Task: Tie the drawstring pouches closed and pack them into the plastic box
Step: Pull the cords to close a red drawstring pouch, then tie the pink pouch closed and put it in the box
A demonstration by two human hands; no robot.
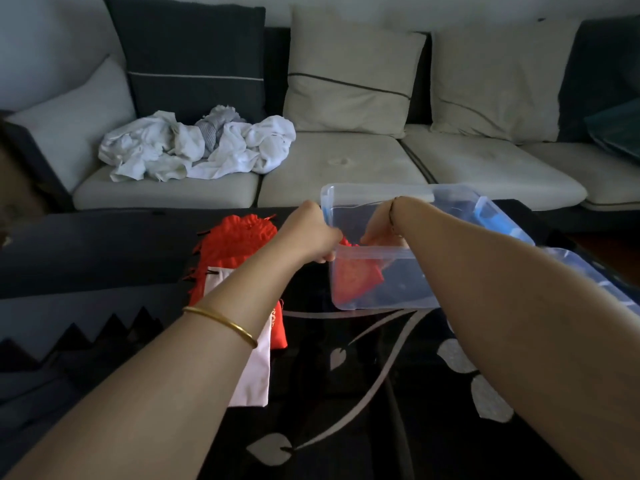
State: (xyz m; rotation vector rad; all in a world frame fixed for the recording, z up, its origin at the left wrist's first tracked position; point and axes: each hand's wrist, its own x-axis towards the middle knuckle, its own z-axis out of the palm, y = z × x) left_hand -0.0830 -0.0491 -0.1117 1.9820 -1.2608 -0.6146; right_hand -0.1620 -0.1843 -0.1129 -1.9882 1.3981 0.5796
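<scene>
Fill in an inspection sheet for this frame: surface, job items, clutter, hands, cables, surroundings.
Surface: dark table with a pale leaf pattern.
Job's things: clear plastic box on the table; one red pouch inside it; pile of red pouches and a white pouch wait left of the box.
Clutter: blue-trimmed lid right of the box.
Grippers: left hand grips the box's near-left rim; right hand reaches inside the box, above the pouch; contact unclear.
Cables: nothing seen.
Surroundings: sofa behind the table, with cushions and crumpled white laundry.
</scene>
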